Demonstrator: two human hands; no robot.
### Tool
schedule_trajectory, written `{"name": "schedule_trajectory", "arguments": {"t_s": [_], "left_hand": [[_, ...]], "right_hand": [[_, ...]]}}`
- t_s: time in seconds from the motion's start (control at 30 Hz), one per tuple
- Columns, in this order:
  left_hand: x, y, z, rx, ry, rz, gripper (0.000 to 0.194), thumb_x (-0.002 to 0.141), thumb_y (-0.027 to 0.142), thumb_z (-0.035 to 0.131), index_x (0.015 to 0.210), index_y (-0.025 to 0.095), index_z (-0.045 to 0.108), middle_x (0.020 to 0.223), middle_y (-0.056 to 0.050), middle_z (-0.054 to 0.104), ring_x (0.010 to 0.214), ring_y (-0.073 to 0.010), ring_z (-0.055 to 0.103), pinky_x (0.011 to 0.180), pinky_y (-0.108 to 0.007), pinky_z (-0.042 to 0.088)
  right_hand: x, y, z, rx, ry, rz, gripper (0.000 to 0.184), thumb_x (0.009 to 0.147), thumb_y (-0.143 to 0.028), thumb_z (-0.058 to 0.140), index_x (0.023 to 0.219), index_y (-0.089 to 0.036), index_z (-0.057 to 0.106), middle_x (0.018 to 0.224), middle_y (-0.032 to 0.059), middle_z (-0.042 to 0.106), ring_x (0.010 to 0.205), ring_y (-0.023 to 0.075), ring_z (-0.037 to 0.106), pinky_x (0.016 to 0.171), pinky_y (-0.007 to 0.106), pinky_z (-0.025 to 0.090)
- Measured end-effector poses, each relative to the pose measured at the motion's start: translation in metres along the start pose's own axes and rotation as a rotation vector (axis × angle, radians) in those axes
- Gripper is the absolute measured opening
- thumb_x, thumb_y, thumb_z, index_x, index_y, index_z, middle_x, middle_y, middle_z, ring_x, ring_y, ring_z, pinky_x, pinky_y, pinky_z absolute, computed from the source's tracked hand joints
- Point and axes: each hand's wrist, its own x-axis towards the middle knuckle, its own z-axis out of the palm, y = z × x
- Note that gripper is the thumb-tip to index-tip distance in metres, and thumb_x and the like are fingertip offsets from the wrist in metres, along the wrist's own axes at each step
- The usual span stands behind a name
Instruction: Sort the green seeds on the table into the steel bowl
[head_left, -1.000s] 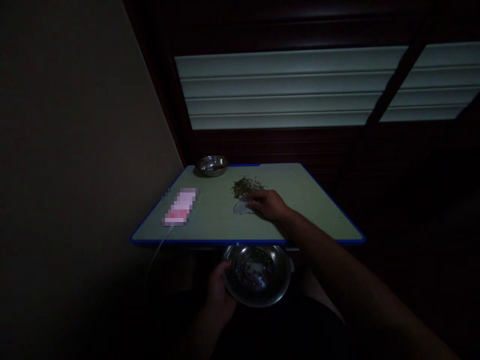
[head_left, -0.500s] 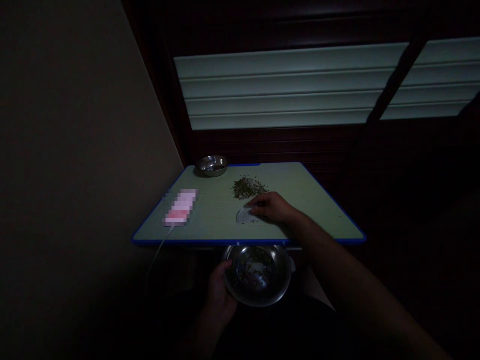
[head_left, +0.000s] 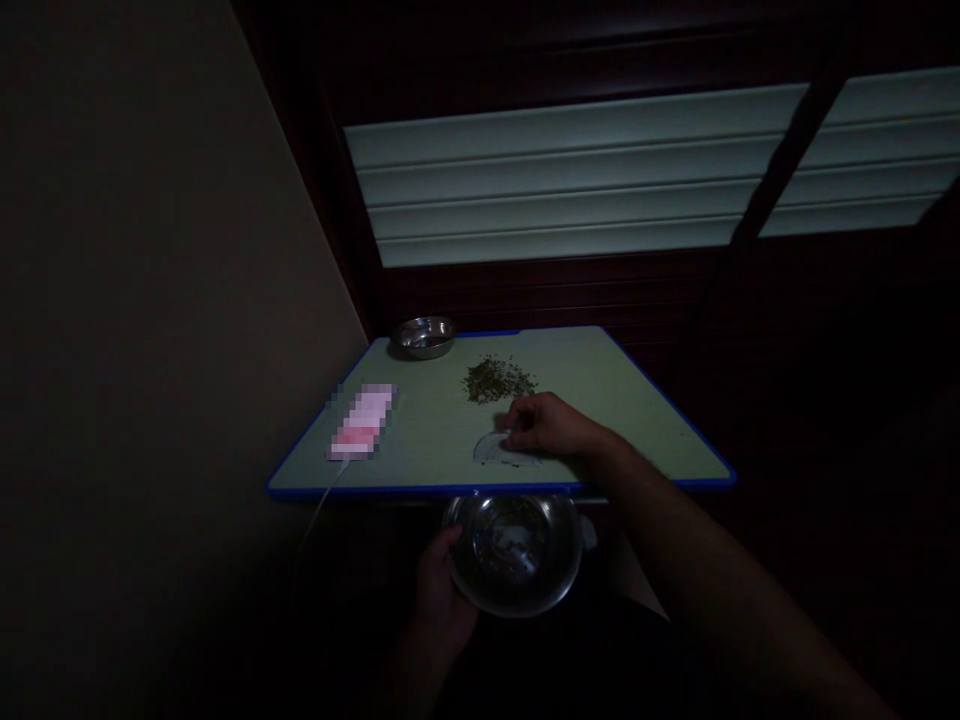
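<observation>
In my right hand (head_left: 551, 425) is a pale, half-round flat scraper (head_left: 491, 448), pinched by its curved side. Its straight edge lies on the light green tabletop (head_left: 630, 420) near the front, with a few dark grains along it. Beyond it spreads a loose pile of small greenish-brown grains (head_left: 496, 380); their exact kind cannot be told. Below the table's front edge, my left hand (head_left: 444, 585) grips the left rim of a shiny metal bowl (head_left: 525, 590). The bowl's inside is dim, with reflections, so its contents are unclear.
A smaller metal bowl (head_left: 424, 340) stands at the table's back left corner. A phone (head_left: 364, 422) with a blurred screen lies on the left, its white cable (head_left: 319, 505) hanging over the front edge. A wall is on the left and a dark slatted cabinet behind.
My right hand has drawn the scraper away from the pile, towards the table's front edge, with a few grains at it. My left hand and the bowl have stayed nearly still.
</observation>
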Motion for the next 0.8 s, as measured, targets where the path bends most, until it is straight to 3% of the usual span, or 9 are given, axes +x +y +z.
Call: {"name": "schedule_trajectory", "arguments": {"t_s": [0.43,0.8], "left_hand": [[-0.0028,0.0011,0.0024,-0.008,-0.047,0.013,0.021,0.080,0.020,0.056,0.089,0.009,0.072,0.083,-0.014,0.078,0.078,-0.0271,0.073,0.074,-0.041,0.058],[-0.0012,0.0025,0.0024,0.013,-0.039,0.023,0.019,0.081,0.020,0.056,0.084,0.011,0.073,0.079,-0.012,0.077,0.075,-0.0250,0.072,0.076,-0.039,0.058]], "right_hand": [[-0.0034,-0.0018,-0.0008,0.029,-0.144,-0.016,0.035,0.057,-0.036,0.084,0.074,-0.014,0.062,0.059,-0.0050,0.057,0.052,0.0080,0.049,0.050,0.021,0.036],[-0.0045,-0.0009,-0.0015,0.094,-0.203,-0.033,0.037,0.055,-0.035,0.087,0.076,-0.013,0.066,0.062,-0.0037,0.060,0.055,0.0084,0.051,0.052,0.021,0.039]]}}
